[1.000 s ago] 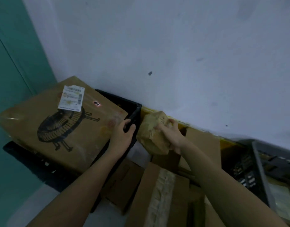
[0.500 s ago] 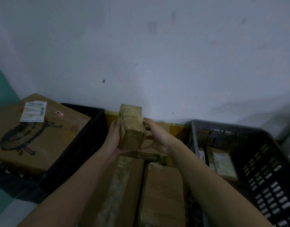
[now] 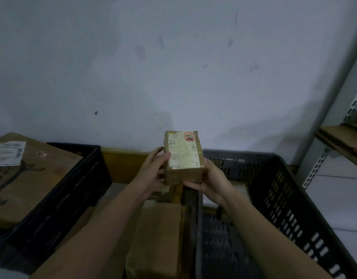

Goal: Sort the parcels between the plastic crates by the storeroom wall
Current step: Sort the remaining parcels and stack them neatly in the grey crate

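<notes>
A small taped cardboard parcel [image 3: 183, 156] with a pale shipping label and a red sticker faces me, held up between both hands in front of the wall. My left hand [image 3: 153, 172] grips its left side, thumb on the label's edge. My right hand [image 3: 211, 180] cups its right side and underside. A black plastic crate [image 3: 78, 188] at left holds a large brown box [image 3: 30, 178] with a white label. A grey slotted crate [image 3: 284, 202] stands at right, with a flat parcel [image 3: 241, 191] partly hidden behind my right wrist.
Several cardboard boxes [image 3: 159, 234] lie on the floor between the two crates, below my arms. A yellow carton [image 3: 125, 166] stands against the wall behind them. A metal shelf rack [image 3: 346, 141] with flat cardboard on it rises at the far right.
The view swung right, from the black crate to the grey one. My left hand left the black crate's rim and joined the right on the parcel, which was turned label-up and carried right.
</notes>
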`<state>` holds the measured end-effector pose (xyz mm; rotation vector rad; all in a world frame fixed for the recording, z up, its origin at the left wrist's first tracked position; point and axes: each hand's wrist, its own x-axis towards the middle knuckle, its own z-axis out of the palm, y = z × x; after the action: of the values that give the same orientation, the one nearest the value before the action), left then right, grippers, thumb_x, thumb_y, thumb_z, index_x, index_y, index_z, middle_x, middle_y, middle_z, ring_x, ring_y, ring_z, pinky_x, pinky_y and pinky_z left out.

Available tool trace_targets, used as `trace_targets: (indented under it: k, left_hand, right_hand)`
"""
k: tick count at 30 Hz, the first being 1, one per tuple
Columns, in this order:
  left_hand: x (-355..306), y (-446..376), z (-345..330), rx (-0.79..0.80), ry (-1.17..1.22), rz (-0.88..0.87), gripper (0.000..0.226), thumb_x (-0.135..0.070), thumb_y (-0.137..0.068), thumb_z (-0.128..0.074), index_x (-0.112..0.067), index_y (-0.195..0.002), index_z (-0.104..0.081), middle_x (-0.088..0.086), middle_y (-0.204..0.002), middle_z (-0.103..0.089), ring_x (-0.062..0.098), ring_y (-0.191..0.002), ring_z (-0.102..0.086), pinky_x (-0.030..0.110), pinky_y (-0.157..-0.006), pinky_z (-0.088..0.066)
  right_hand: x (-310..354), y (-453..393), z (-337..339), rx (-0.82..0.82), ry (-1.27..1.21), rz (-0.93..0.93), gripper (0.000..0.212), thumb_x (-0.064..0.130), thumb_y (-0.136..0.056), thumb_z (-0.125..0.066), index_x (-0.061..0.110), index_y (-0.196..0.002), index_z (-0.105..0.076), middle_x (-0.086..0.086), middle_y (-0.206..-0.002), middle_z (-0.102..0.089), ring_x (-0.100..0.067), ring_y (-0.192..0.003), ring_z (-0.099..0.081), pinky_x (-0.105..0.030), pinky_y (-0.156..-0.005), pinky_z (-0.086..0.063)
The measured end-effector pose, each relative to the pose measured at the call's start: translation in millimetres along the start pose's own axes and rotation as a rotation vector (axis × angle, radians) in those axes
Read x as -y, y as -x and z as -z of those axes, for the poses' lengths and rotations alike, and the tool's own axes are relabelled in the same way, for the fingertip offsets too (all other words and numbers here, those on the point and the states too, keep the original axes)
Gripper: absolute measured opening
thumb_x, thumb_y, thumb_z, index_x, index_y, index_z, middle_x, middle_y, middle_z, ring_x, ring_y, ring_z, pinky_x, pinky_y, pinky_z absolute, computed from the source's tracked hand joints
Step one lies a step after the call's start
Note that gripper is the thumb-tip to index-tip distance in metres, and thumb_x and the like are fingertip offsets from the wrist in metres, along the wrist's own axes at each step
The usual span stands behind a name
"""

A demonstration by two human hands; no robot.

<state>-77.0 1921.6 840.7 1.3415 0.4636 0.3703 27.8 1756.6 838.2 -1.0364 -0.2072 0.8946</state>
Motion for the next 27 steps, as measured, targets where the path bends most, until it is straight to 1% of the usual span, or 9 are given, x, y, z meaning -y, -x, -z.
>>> trace_targets:
  k: [4,6,9,12,17,20,22,24,27]
  left_hand:
    - [7.9,-2.5,-23.6,0.001,0.035,-0.057,0.06,-0.043,-0.07,-0.083,-0.048,-0.123,-0.056,0.003,-0.116,-0.07,0.022,-0.096,-0.072,0.042,-0.07,-0.06]
    - [9.6,-5.7,-39.0,-0.012,0.061,-0.07,0.057,-0.031,-0.074,-0.083,-0.047,-0.121,-0.056,0.005,-0.116,-0.069,0.022,-0.094,-0.073,0.041,-0.067,-0.06]
    - [13.2,-11.2,-64.7,-0.046,0.068,-0.068,0.06,-0.024,-0.078,-0.081,-0.042,-0.125,-0.049,0.004,-0.118,-0.066,0.023,-0.097,-0.07,0.036,-0.062,-0.059]
    - [21.7,-14.4,-87.9,-0.048,0.088,-0.029,0.059,-0.022,-0.081,-0.078,-0.039,-0.126,-0.045,0.0,-0.117,-0.063,0.02,-0.098,-0.068,0.033,-0.06,-0.058]
    - [46.2,-17.6,-118.7,0.012,0.012,0.021,0.07,-0.028,-0.078,-0.081,-0.037,-0.132,-0.037,0.001,-0.117,-0.063,0.017,-0.095,-0.07,0.034,-0.068,-0.06]
    - [68.8,-28.4,-150.2,0.164,-0.18,0.062,0.063,-0.034,-0.085,-0.074,-0.034,-0.134,-0.035,0.002,-0.128,-0.058,0.012,-0.108,-0.062,0.027,-0.083,-0.056]
    - [76.7,-32.8,-152.2,0.174,-0.49,-0.043,0.048,-0.035,-0.094,-0.063,-0.028,-0.136,-0.041,0.001,-0.134,-0.052,0.009,-0.113,-0.055,0.021,-0.086,-0.049]
    - [86.0,-37.3,-152.3,0.162,-0.791,-0.19,0.044,-0.032,-0.097,-0.057,-0.025,-0.139,-0.045,-0.001,-0.136,-0.047,0.01,-0.121,-0.048,0.024,-0.096,-0.042]
    - [100.7,-41.4,-158.9,0.323,-1.002,-0.251,0.046,-0.026,-0.098,-0.054,-0.021,-0.143,-0.045,0.0,-0.141,-0.043,0.016,-0.129,-0.043,0.023,-0.101,-0.034]
  right_hand:
    - [14.7,11.1,15.4,-0.16,0.285,0.166,0.035,0.036,-0.104,-0.045,0.022,-0.137,-0.044,-0.008,-0.124,-0.063,-0.027,-0.106,-0.068,-0.043,-0.073,-0.062]
    - [18.4,15.6,21.6,-0.275,0.463,0.325,0.048,0.043,-0.101,-0.049,0.028,-0.144,-0.034,-0.005,-0.135,-0.054,-0.023,-0.114,-0.062,-0.045,-0.085,-0.06]
    - [17.3,23.9,29.4,-0.232,0.786,0.533,0.065,0.045,-0.089,-0.068,0.037,-0.143,-0.033,0.001,-0.142,-0.039,-0.014,-0.123,-0.051,-0.034,-0.095,-0.055]
    - [13.2,30.3,36.7,-0.272,1.044,0.511,0.082,0.052,-0.076,-0.077,0.036,-0.144,-0.033,0.003,-0.14,-0.031,-0.019,-0.129,-0.04,-0.039,-0.102,-0.049]
    - [6.1,40.4,64.2,-0.506,1.127,0.553,0.094,0.052,-0.071,-0.081,0.022,-0.146,-0.034,-0.009,-0.138,-0.038,-0.024,-0.128,-0.039,-0.042,-0.106,-0.042]
    - [4.5,40.4,112.6,-0.619,1.073,0.463,0.088,0.051,-0.073,-0.08,0.021,-0.144,-0.037,-0.009,-0.132,-0.048,-0.023,-0.123,-0.046,-0.04,-0.101,-0.046]
    - [4.6,39.3,130.8,-0.65,1.087,0.401,0.089,0.052,-0.073,-0.079,0.023,-0.146,-0.036,-0.01,-0.132,-0.047,-0.025,-0.122,-0.047,-0.042,-0.101,-0.046]
    - [4.9,34.9,145.3,-0.703,1.144,0.357,0.09,0.052,-0.073,-0.078,0.025,-0.146,-0.035,-0.013,-0.133,-0.045,-0.03,-0.121,-0.047,-0.042,-0.102,-0.044]
    - [9.7,29.4,162.5,-0.791,1.171,0.303,0.085,0.051,-0.074,-0.077,0.027,-0.144,-0.036,-0.019,-0.129,-0.044,-0.04,-0.119,-0.044,-0.042,-0.101,-0.042]
